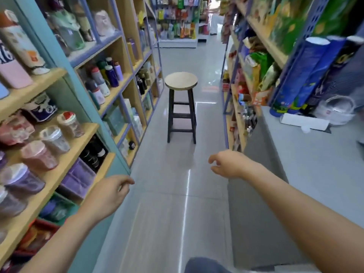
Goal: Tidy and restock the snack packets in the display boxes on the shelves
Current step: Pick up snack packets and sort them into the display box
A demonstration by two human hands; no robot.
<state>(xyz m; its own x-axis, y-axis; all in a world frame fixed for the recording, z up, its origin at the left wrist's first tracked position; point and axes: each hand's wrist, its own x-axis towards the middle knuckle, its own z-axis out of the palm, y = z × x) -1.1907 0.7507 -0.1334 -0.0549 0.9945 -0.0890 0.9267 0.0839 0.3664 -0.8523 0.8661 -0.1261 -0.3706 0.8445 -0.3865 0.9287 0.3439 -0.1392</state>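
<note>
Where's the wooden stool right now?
In the head view the stool stands mid-aisle on the tiled floor, ahead of both empty hands, between the bottle shelves and snack shelves.

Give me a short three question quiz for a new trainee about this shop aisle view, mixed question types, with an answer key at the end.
1. True or false: the left hand is holding a snack packet.
2. What stands alone in the middle of the aisle floor? A) a trolley B) a round-topped stool C) a ladder
3. Fill in: the snack packets are on the shelves to the person's ______ side.

Key
1. False; both it and the right hand are empty, fingers loosely curled.
2. B
3. Right; the left shelves hold bottles and cups.
</note>
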